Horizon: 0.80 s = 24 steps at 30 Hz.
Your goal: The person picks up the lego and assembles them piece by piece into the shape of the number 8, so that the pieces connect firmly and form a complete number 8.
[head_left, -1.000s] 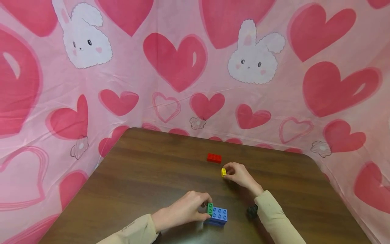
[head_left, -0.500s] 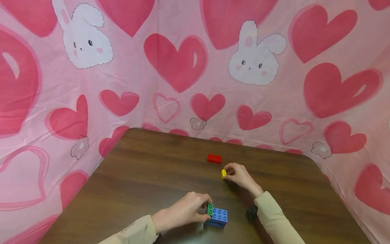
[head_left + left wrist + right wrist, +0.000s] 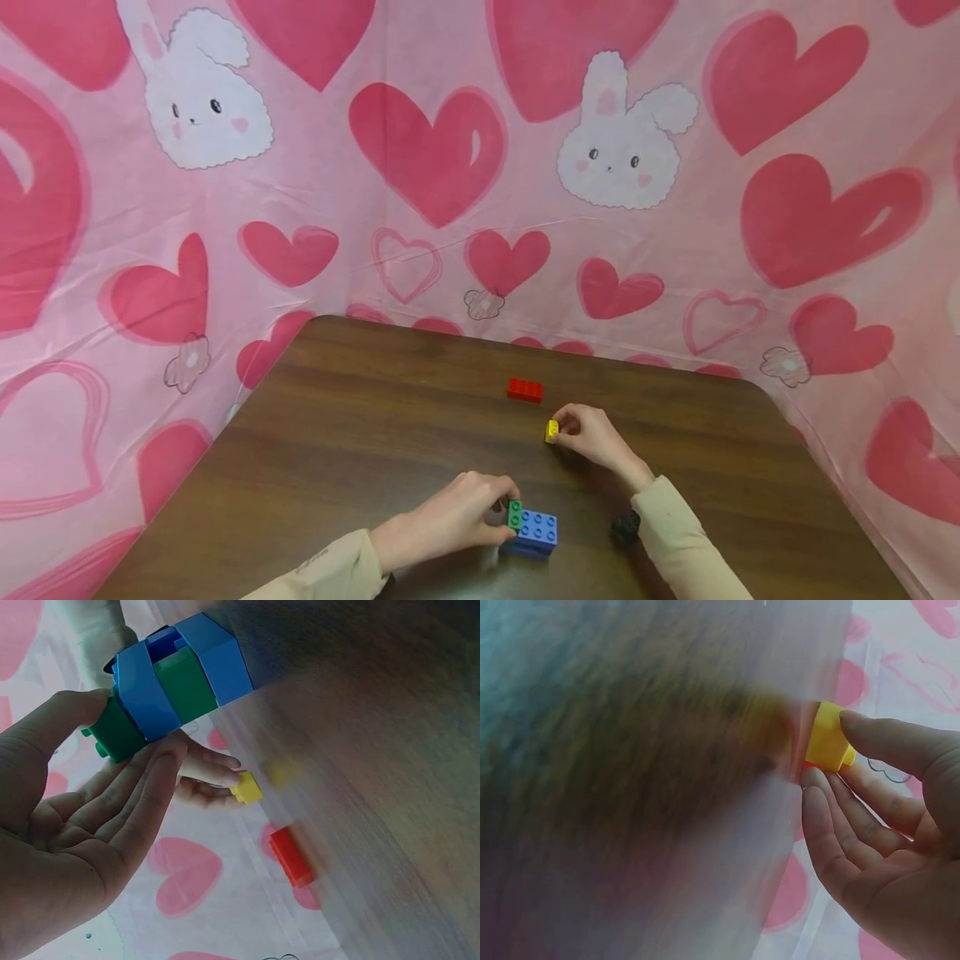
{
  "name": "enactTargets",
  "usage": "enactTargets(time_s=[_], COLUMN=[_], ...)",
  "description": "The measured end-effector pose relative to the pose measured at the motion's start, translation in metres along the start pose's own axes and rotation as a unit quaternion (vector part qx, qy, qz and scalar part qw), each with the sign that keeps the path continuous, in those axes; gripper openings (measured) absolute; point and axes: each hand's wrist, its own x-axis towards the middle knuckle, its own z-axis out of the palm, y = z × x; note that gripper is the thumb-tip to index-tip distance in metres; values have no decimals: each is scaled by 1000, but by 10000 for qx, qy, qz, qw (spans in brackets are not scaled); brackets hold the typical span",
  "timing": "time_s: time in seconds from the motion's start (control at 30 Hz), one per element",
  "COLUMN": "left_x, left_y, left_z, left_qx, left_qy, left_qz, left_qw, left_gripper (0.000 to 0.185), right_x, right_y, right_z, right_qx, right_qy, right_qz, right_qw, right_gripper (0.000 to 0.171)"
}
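My left hand (image 3: 457, 512) pinches a small green toy brick (image 3: 514, 514), which sits at the left end on top of a stack. Below it is a blue eight-stud brick (image 3: 538, 525). The left wrist view shows a second green brick (image 3: 186, 684) sandwiched between the upper blue brick and a lower blue brick (image 3: 217, 656). Farther off, my right hand (image 3: 596, 436) pinches a small yellow brick (image 3: 551, 431) between thumb and fingers. In the right wrist view the thumb presses the yellow brick (image 3: 827, 736) from one side, close over the table.
A red eight-stud brick (image 3: 525, 390) lies on the brown wooden table (image 3: 375, 400), beyond the yellow one. Pink cloth (image 3: 420, 275) with hearts and rabbits hangs behind the table and along its sides. Something black (image 3: 626, 528) sits under the right sleeve.
My right hand has drawn slightly nearer with the yellow brick, away from the red one. The left hand keeps its pinch on the stack's green brick. The head view has shifted a little.
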Motion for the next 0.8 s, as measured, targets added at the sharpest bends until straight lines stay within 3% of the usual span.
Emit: enactTargets(time_s=[0.8], left_x=[1], left_y=[0], left_z=[1], left_qx=[29], left_qy=[40], left_qz=[42], left_qw=[10000], left_gripper=[24], right_x=[-42], right_y=[-26], right_z=[-8], right_qx=[-37], right_qy=[-337], right_qz=[-481], right_qw=[9983], right_gripper=[25])
